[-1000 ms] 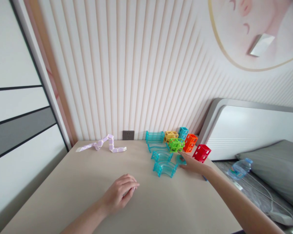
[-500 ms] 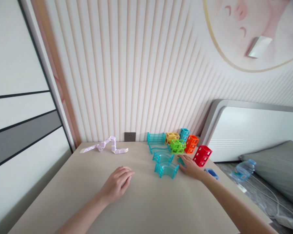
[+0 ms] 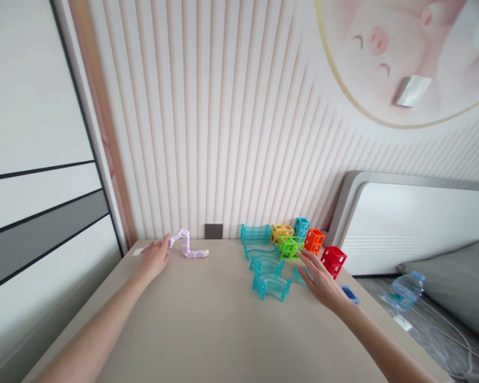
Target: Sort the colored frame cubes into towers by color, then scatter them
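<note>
At the far left of the table, my left hand point(image 3: 155, 258) reaches over a purple-and-white snake puzzle point(image 3: 186, 246), covering part of its left stretch. Its fingers are stretched forward; whether they press on the puzzle I cannot tell. On the other side, my right hand point(image 3: 320, 279) is open above a round translucent teal piece point(image 3: 299, 275), partly hidden by the fingers. Those fingertips are close to a green openwork block point(image 3: 289, 248). Just left of this hand lie a curved teal track piece point(image 3: 272, 287) and a second curved track piece point(image 3: 265, 265).
Toward the wall stand a straight teal track point(image 3: 256, 234), a yellow block point(image 3: 281, 232), a blue block point(image 3: 302, 227) and an orange block point(image 3: 314, 241). A red block point(image 3: 333, 259) and a flat blue piece point(image 3: 349, 294) lie near the right edge. Beyond it is a plastic bottle point(image 3: 405, 291).
My left hand has moved forward and left onto the snake puzzle. My right hand has lifted slightly off the round teal piece, its fingers more spread. The view has tilted up a little.
</note>
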Demonstrator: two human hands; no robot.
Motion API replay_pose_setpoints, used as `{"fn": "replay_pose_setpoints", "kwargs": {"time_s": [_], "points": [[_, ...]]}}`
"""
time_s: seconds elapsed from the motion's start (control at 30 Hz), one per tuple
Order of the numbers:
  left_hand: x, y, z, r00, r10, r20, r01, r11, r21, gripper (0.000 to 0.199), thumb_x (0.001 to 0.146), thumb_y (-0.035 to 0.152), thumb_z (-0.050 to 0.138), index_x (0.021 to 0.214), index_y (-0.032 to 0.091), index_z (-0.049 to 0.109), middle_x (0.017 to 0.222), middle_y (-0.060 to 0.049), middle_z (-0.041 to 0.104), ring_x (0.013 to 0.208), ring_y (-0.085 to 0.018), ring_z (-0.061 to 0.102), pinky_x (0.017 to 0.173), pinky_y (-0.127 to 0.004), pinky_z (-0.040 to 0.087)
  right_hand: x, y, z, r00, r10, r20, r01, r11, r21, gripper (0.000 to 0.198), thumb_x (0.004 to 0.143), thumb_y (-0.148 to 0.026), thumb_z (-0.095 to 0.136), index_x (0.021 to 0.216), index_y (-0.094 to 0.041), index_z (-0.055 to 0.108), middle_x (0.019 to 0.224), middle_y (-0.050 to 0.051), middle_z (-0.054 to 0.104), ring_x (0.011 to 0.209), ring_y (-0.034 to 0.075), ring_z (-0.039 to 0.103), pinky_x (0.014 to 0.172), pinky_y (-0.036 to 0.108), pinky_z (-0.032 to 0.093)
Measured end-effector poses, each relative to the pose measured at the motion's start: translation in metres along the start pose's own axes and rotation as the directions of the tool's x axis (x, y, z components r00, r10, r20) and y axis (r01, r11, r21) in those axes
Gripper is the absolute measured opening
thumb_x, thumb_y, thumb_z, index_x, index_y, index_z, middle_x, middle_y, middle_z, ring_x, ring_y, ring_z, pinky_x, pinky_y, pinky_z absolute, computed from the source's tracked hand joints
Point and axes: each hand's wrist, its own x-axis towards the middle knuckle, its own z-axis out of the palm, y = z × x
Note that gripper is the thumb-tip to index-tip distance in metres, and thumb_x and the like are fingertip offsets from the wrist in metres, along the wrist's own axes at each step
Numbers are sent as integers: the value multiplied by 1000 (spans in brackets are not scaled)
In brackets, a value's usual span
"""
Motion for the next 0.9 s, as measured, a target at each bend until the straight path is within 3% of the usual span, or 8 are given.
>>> {"fn": "replay_pose_setpoints", "kwargs": {"time_s": [0.1, 0.23, 0.33, 0.47, 0.6, 0.67, 0.8, 0.9], "points": [[-3, 2, 3, 999, -21, 26, 20, 999, 30, 35, 96, 14, 42, 128, 12, 53, 110, -18, 73, 104, -33, 68, 91, -46, 50, 1, -55, -10, 983, -114, -147, 128, 988, 87, 38, 104, -35, 45, 138, -23, 57, 136, 15, 61, 127, 29, 61, 106, 45, 53], [-14, 11, 6, 1000, -7, 29, 5, 998, 60, 27, 95, 23, 52, 120, 18, 59, 127, -16, 67, 117, -32, 63, 95, -45, 47, 7, -144, 1, 954, -279, -112, 295, 940, 173, 33, 100, -24, 52, 131, -26, 62, 129, 13, 66, 117, 26, 66, 100, 42, 57], [-23, 17, 5, 1000, 12, 15, -14, 997, 72, 25, 95, 24, 54, 118, 19, 61, 125, -15, 69, 118, -33, 63, 94, -47, 48, 22, -201, 30, 937, -347, -44, 347, 907, 240, 35, 95, -18, 54, 129, -24, 62, 128, 13, 66, 117, 27, 65, 101, 44, 55], [-31, 30, -4, 995, 102, -22, -100, 992, 75, 19, 95, 22, 56, 111, 18, 66, 112, -14, 74, 111, -34, 65, 91, -47, 49, 58, -251, 83, 957, -290, 15, 275, 922, 271, 54, 90, -19, 61, 143, -19, 51, 139, 16, 60, 126, 31, 59, 106, 48, 51], [-35, 46, -22, 955, 285, -78, -282, 958, 52, 17, 93, 17, 60, 108, 21, 67, 105, -9, 75, 112, -29, 65, 104, -48, 45, 99, -272, 120, 989, -147, -24, 148, 954, 260, 64, 88, -29, 69, 147, -18, 47, 153, 22, 46, 143, 40, 42, 114, 60, 37], [-35, 52, -35, 930, 346, -121, -344, 938, 42, 18, 94, 16, 60, 109, 22, 66, 110, -8, 73, 116, -27, 63, 112, -51, 39, 114, -273, 123, 990, -113, -82, 133, 943, 304, 54, 88, -32, 72, 137, -19, 54, 146, 21, 52, 140, 40, 44, 113, 62, 35], [-27, 59, -65, 898, 380, -221, -391, 921, -5, 18, 97, 21, 58, 114, 23, 63, 118, -10, 69, 129, -30, 56, 115, -55, 36, 132, -265, 100, 969, -165, -184, 242, 789, 565, 27, 91, -29, 71, 114, -22, 59, 110, 8, 64, 103, 25, 65, 93, 40, 53], [-19, 68, -92, 884, 235, -403, -365, 887, -284, 29, 97, 32, 61, 125, 24, 59, 144, -15, 54, 140, -33, 46, 113, -53, 41, 137, -257, 66, 930, -189, -315, 353, 700, 621, 23, 91, -27, 71, 109, -23, 58, 104, 5, 60, 94, 20, 63, 84, 32, 52]]}}
